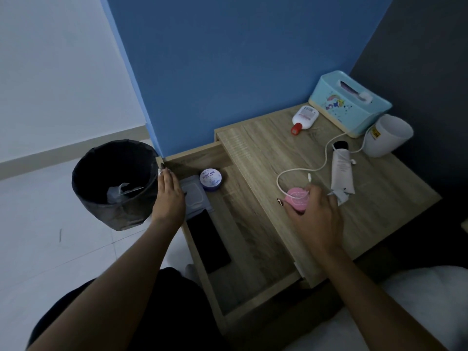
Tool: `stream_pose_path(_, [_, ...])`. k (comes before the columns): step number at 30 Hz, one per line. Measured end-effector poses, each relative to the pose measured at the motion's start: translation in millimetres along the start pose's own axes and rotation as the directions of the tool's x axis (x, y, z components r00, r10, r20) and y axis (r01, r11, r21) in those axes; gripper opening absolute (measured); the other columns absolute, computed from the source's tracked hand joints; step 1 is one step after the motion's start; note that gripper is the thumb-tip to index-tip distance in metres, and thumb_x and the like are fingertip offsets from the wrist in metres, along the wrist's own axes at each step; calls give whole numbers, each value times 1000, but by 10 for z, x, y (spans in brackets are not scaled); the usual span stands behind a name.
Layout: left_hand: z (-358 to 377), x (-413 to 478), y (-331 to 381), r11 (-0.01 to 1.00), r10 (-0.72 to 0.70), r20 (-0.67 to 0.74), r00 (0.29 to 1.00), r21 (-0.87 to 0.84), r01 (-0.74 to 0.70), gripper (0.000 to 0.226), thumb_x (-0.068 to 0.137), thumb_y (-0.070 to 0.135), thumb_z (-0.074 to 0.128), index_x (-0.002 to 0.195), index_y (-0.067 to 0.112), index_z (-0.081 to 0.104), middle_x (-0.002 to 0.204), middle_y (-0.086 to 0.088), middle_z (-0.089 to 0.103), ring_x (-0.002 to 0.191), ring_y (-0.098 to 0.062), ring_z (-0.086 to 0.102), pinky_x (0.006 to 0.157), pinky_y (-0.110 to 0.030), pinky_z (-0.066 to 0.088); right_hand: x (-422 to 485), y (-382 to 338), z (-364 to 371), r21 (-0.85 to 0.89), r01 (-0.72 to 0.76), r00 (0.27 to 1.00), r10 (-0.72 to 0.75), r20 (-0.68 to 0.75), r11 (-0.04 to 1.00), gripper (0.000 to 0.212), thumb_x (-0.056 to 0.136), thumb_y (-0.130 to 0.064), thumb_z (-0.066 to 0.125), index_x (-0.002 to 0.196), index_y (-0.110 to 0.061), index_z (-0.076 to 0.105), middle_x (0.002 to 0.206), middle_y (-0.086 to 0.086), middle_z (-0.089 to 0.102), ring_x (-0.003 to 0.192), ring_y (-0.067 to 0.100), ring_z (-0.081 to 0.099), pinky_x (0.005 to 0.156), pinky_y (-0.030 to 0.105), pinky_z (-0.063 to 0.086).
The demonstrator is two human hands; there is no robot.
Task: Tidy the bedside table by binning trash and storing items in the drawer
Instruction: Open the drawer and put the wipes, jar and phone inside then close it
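Note:
The wooden bedside table has its drawer pulled open to the left. Inside the drawer lie a blue round jar, a wipes pack and a black phone. My left hand rests flat on the drawer's far left edge, touching the wipes pack, fingers apart. My right hand is closed on a pink round jar on the tabletop. On the table also lie a white cable, a pale tube, a crumpled wrapper and a white red-capped bottle.
A black bin with some trash inside stands on the floor left of the drawer. A teal tissue box and a white cup on its side sit at the table's back right. Blue wall behind; white bedding at lower right.

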State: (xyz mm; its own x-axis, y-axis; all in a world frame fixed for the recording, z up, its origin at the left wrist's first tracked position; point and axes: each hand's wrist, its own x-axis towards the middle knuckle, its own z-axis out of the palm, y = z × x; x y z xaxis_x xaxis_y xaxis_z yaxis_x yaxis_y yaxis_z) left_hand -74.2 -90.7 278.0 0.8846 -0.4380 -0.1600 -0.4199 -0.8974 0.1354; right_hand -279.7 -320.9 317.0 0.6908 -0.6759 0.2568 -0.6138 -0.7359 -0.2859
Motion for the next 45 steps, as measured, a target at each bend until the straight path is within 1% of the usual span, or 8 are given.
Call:
stream_pose_path(7, [-3,4,-7,1000,-4,5,1000,19,4,62,100,8,33,146,-10,-5,156,-29,-11,146,-40,-12,121,-41,7,44,-188,-109,193,-97,995,90,41,977,70,72,-41,75,128,-19,39,116,8,59,104,25,56,68,31,45])
stream_pose_path(13, [-49,-21,25,1000,-5,22,1000,15,5,61,101,11,31,146,-8,-5,156,-28,-11,146,-39,-12,121,-42,5,-13,-604,-149,291,28,995,-55,84,956,65,72,-48,71,124,-26,38,111,1,57,95,18,58,70,33,54])
stream_pose_path(18, [-98,-42,46,1000,22,6,1000,16,-22,57,103,14,23,145,-12,-6,156,-31,-8,146,-40,-10,121,-41,3,-130,-998,324,379,153,974,-204,97,913,56,71,-33,70,122,-19,51,110,6,59,99,27,58,80,37,49])
stream_pose_path(24, [64,48,-25,996,80,-73,994,57,-75,57,100,9,27,144,-16,0,153,-36,-1,144,-48,-3,121,-52,2,-50,-1151,1051,259,128,911,-217,350,957,56,82,-30,66,132,-16,46,128,10,52,112,29,54,88,36,44])
stream_pose_path(27, [84,36,-26,999,50,-57,997,5,-50,60,99,7,28,145,-13,-6,154,-34,-6,145,-46,-7,122,-48,5,-5,-1145,1339,200,112,878,-191,439,973,57,86,-26,64,137,-16,40,135,11,50,122,30,50,98,41,43])
stream_pose_path(32, [69,6,-20,999,38,-89,995,-25,-40,60,98,2,25,144,-12,-11,155,-32,-9,145,-43,-10,122,-43,5,66,-1237,1617,129,187,871,-225,437,974,35,90,-15,57,124,-12,48,126,14,57,117,32,52,96,39,42])
stream_pose_path(37, [99,-7,-52,999,39,-82,996,-24,-41,59,99,5,25,145,-11,-9,155,-31,-9,146,-42,-10,122,-43,4,28,-1268,1845,104,210,843,-234,484,972,38,96,-13,44,135,-9,43,136,18,51,126,33,47,110,42,34])
stream_pose_path(45, [145,10,-91,995,19,-100,995,-99,-29,61,98,5,26,147,-6,-9,157,-26,-11,147,-38,-12,122,-40,14,35,-1227,1934,39,259,839,-244,486,965,47,92,-7,48,139,-10,42,147,14,40,125,38,42,102,41,39])
